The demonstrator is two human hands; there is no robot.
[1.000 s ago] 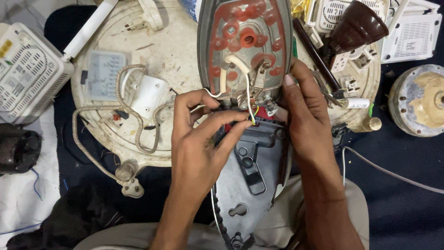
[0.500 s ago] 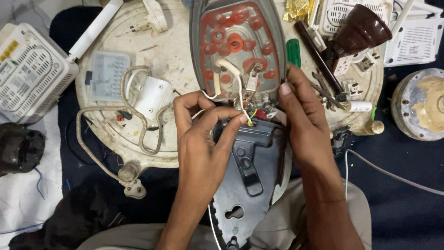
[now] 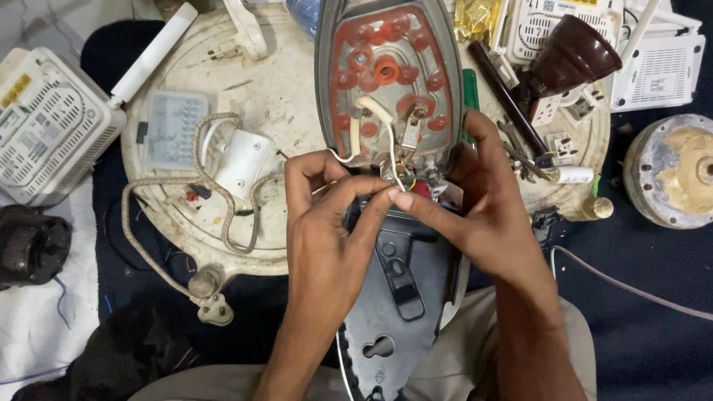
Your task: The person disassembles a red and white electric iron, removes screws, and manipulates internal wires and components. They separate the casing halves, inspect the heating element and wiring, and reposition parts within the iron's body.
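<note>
Red-spotted iron soleplate, opened | both hands' fingers seemingly pinch white wire

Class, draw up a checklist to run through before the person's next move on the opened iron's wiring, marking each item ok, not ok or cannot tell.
1. Iron base lies open, red inside facing up: ok.
2. White wire pinched at the fingertips of both the left hand and right hand: ok.
3. Dark cover resting steady on the lap: cannot tell.
4. Wire ends seated on the terminals: cannot tell, fingers hide them.
5. Braided cord's plug lies loose, in no socket: ok.
6. Round table free of clutter near the iron: not ok.
</note>
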